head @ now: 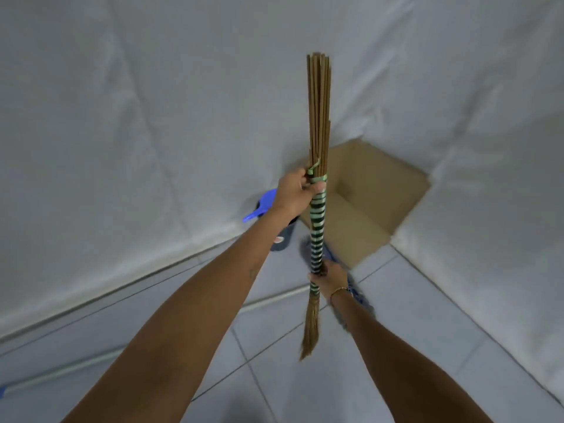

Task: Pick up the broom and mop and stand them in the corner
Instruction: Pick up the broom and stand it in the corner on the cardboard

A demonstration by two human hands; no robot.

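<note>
Though slightly blurred, banded stick broom (317, 227).

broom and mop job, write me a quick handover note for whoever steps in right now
Left hand: closed around the brown stick broom with green and white striped binding, by its green tie.
Right hand: closed around the binding lower down.
Broom: held upright off the grey tiled floor, stick ends up, fine bristles hanging down, in front of the brown cardboard box in the corner.
Mop: a blue and grey head lies on the floor behind the right wrist; its handle cannot be made out.
Done: broom picked up.
Left: stand the broom in the corner, then fetch and stand the mop.
</note>
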